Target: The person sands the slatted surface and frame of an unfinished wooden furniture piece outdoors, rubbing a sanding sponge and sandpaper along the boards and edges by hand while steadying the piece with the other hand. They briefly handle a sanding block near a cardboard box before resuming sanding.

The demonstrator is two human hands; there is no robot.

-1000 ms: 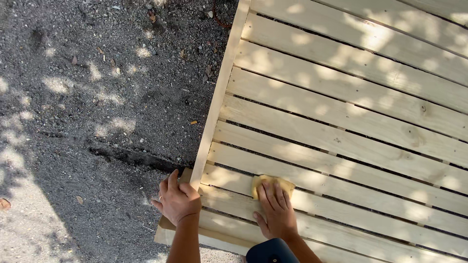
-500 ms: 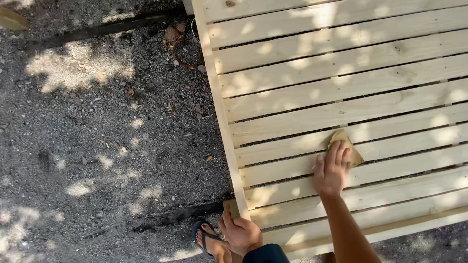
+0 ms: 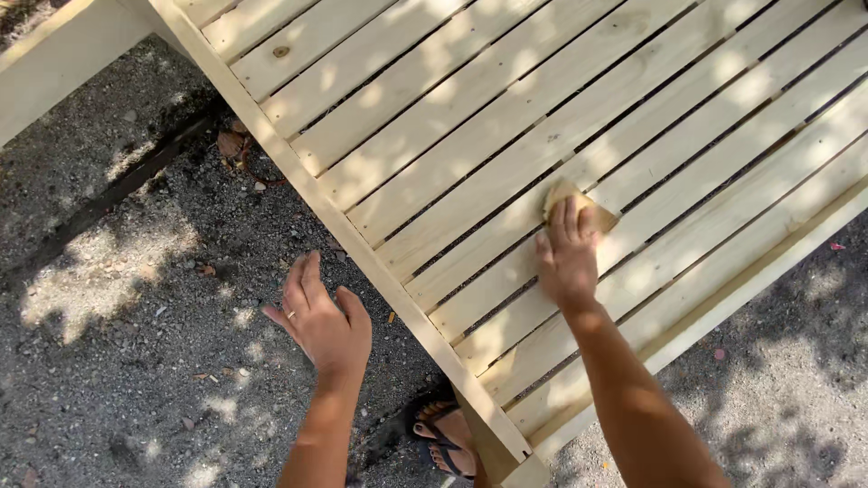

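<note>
A pale wooden slatted frame lies low over gravel ground, its slats running diagonally. My right hand presses a tan piece of sandpaper flat against a slat near the frame's middle. My left hand hovers over the gravel just left of the frame's side rail, fingers spread, a ring on one finger, holding nothing. My foot in a dark flip-flop shows under the frame's near corner.
Grey gravel ground with dappled sun and a few dry leaves lies left of the frame. A wooden beam crosses the top left corner. More gravel lies at the lower right.
My left hand has let go of the frame's rail and lifted out over the gravel. My right hand with the sandpaper stays on the slats. The view has shifted and turned.
</note>
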